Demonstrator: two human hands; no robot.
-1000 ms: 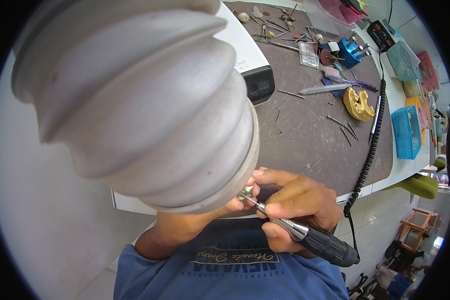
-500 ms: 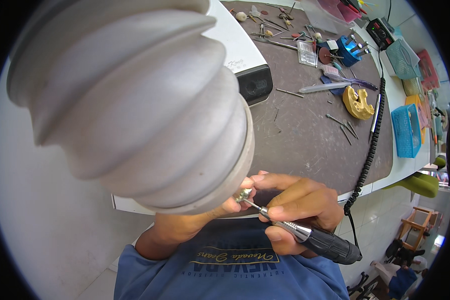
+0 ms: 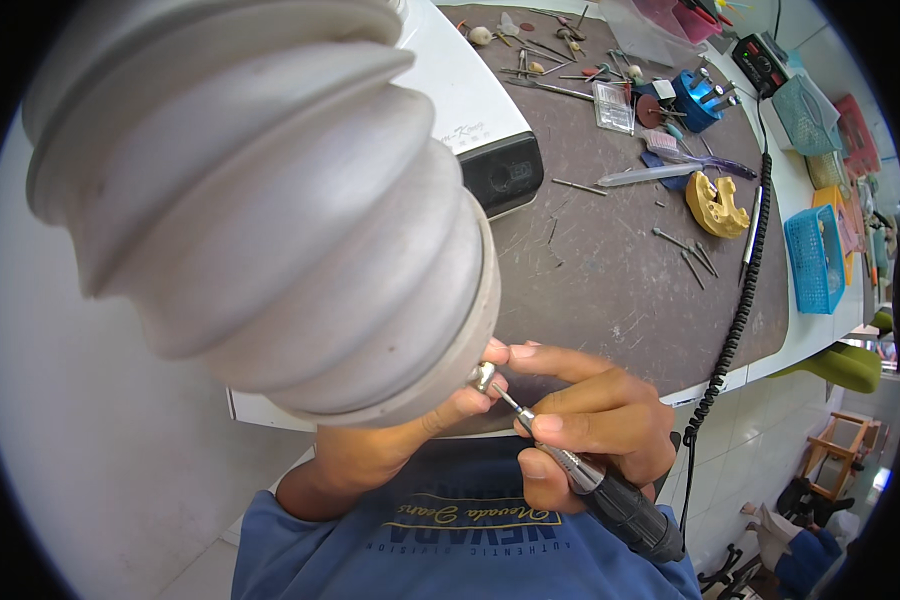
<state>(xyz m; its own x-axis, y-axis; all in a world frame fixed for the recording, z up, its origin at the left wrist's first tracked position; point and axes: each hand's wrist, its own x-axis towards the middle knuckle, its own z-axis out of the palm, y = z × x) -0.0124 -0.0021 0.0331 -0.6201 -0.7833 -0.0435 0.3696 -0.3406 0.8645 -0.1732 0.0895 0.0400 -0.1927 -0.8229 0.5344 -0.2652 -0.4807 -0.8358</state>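
Observation:
Between the fingertips of my left hand [image 3: 435, 420] is a small shiny silver metal piece [image 3: 482, 377], perhaps a dental casting. Part of that hand is hidden behind the ribbed hose. My right hand [image 3: 605, 420] grips a rotary handpiece [image 3: 630, 512], silver at the front and black at the back, in a pen-like hold. Its thin bur [image 3: 505, 396] points up and left at the metal piece, very close to it; I cannot tell whether they touch. Both hands are just off the table's near edge, in front of the blue shirt.
A large grey ribbed hose [image 3: 270, 220] blocks the left side. Behind it stands a white machine [image 3: 470, 90]. On the brown mat [image 3: 620, 290] lie loose burs [image 3: 685, 250], a yellow dental model [image 3: 715, 207], a toothbrush [image 3: 670, 146] and a blue bur holder [image 3: 697, 103]. A coiled black cord [image 3: 738, 320] runs down the right.
The handpiece's back end has swung down and left, with my right hand shifting slightly left. The metal piece has turned in my left fingers and moved up a little.

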